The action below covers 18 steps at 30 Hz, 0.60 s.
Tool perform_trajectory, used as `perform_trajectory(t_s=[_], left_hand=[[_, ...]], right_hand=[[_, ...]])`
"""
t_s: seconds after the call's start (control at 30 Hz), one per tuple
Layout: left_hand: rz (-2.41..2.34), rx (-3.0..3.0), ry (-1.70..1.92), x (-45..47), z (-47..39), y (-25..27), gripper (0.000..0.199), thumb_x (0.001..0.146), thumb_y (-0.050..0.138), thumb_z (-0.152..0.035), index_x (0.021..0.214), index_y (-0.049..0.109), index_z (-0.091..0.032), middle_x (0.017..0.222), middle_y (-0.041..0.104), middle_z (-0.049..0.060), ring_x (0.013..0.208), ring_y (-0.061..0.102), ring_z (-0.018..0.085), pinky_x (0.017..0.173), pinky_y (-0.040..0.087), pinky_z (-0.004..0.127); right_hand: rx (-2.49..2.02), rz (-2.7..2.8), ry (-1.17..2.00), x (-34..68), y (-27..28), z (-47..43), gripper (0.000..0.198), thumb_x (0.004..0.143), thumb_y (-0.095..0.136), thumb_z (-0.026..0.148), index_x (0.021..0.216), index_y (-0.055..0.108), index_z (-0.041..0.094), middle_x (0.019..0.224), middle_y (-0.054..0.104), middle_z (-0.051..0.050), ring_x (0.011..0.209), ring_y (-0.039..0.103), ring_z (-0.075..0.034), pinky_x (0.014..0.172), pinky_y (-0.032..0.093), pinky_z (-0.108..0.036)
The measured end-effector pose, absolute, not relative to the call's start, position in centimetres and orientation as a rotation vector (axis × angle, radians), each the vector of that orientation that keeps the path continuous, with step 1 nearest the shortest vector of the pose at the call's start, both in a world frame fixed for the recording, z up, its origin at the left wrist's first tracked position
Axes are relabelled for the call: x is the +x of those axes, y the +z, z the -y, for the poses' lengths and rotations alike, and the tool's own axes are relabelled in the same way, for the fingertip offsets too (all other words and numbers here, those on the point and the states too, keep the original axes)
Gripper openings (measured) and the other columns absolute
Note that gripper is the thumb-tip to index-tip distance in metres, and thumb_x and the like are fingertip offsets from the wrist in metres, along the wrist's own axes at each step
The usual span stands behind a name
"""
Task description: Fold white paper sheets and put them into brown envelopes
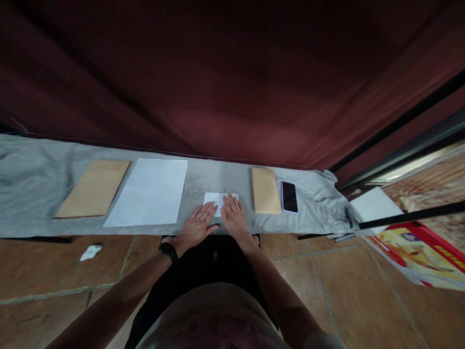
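A small white piece of paper [218,198] lies on the grey cloth in front of me, partly covered by my hands. My left hand [198,224] is flat with its fingers stretched out, the fingertips at the paper's left side. On the paper's right part, my right hand [233,215] rests palm down with its fingers extended. Neither hand grips anything. To the left is a large white sheet [148,191]; to the right, a brown envelope-like piece [266,190] lies flat.
A larger brown paper piece [95,188] lies at the far left of the grey cloth [203,172]. A phone [289,197] is at the right. Dark red fabric [232,97] hangs behind. A colourful box [421,252] stands at the right, and a crumpled white scrap [90,252] is on the floor.
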<state>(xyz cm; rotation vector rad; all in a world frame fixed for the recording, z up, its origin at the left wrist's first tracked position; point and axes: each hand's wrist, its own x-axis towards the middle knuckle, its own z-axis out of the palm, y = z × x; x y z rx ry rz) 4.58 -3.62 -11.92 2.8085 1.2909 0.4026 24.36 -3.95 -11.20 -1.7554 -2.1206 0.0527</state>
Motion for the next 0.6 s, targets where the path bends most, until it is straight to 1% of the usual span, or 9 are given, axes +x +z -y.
perform_trajectory(t_s=[0.07,0.2,0.27,0.33,0.4,0.43,0.5,0.6], left_hand=[[-1.294,2.809,0.407,4.5,3.6,-12.1,0.068,0.103,0.036,-0.054,0.156,0.038,-0.012,0.161,0.041,0.017,0.153,0.03,0.027,0.127,0.023,0.049],[-1.332,2.786,0.399,4.5,3.8,-12.2,0.068,0.103,0.036,-0.055,0.155,0.04,-0.011,0.162,0.038,0.018,0.153,0.031,0.028,0.126,0.026,0.049],[-1.377,2.756,0.394,4.7,3.7,-11.8,0.067,0.103,0.033,-0.053,0.153,0.043,-0.01,0.159,0.043,0.019,0.151,0.036,0.029,0.125,0.027,0.051],[-1.427,2.716,0.394,5.4,3.3,-11.3,0.065,0.104,0.031,-0.052,0.149,0.048,-0.009,0.153,0.05,0.02,0.147,0.043,0.03,0.124,0.028,0.053],[-1.452,2.677,0.409,6.6,2.7,-10.6,0.063,0.104,0.029,-0.049,0.148,0.051,-0.008,0.149,0.055,0.02,0.144,0.047,0.03,0.124,0.029,0.051],[-1.448,2.663,0.42,7.3,2.3,-10.4,0.062,0.105,0.028,-0.047,0.148,0.05,-0.008,0.15,0.054,0.02,0.144,0.046,0.029,0.124,0.03,0.05],[-1.421,2.643,0.425,9.0,1.4,-10.1,0.061,0.105,0.029,-0.044,0.151,0.046,-0.009,0.155,0.049,0.017,0.149,0.04,0.027,0.126,0.028,0.047],[-1.425,2.611,0.36,10.8,0.5,-10.5,0.065,0.104,0.03,-0.046,0.154,0.04,-0.006,0.16,0.042,0.017,0.153,0.031,0.026,0.127,0.025,0.045]], right_hand=[[-1.755,2.174,0.103,23.9,-11.1,3.7,0.049,0.107,0.04,0.033,0.154,0.044,0.019,0.164,0.037,-0.009,0.15,0.036,-0.025,0.123,0.032,-0.045],[-1.824,2.184,0.128,24.2,-11.4,3.8,0.05,0.107,0.042,0.037,0.154,0.044,0.019,0.164,0.035,-0.012,0.15,0.038,-0.027,0.124,0.028,-0.048],[-1.847,2.165,0.125,24.5,-11.4,3.9,0.052,0.107,0.043,0.038,0.155,0.043,0.018,0.164,0.036,-0.013,0.149,0.038,-0.027,0.124,0.027,-0.048],[-1.853,2.161,0.125,24.8,-11.4,4.0,0.053,0.107,0.043,0.039,0.155,0.042,0.017,0.164,0.036,-0.013,0.149,0.038,-0.027,0.124,0.027,-0.047],[-1.855,2.17,0.132,24.9,-11.3,4.0,0.054,0.107,0.042,0.038,0.156,0.041,0.017,0.164,0.035,-0.013,0.15,0.037,-0.027,0.124,0.027,-0.048],[-1.857,2.178,0.138,25.0,-11.2,4.0,0.054,0.106,0.042,0.036,0.157,0.04,0.017,0.165,0.034,-0.013,0.151,0.036,-0.027,0.124,0.026,-0.048],[-1.858,2.198,0.151,25.0,-11.0,4.1,0.055,0.106,0.042,0.033,0.158,0.038,0.016,0.166,0.031,-0.013,0.152,0.033,-0.027,0.124,0.025,-0.048],[-1.852,2.227,0.164,25.0,-10.9,4.1,0.057,0.104,0.042,0.029,0.159,0.035,0.015,0.167,0.028,-0.013,0.153,0.031,-0.027,0.126,0.022,-0.047]])
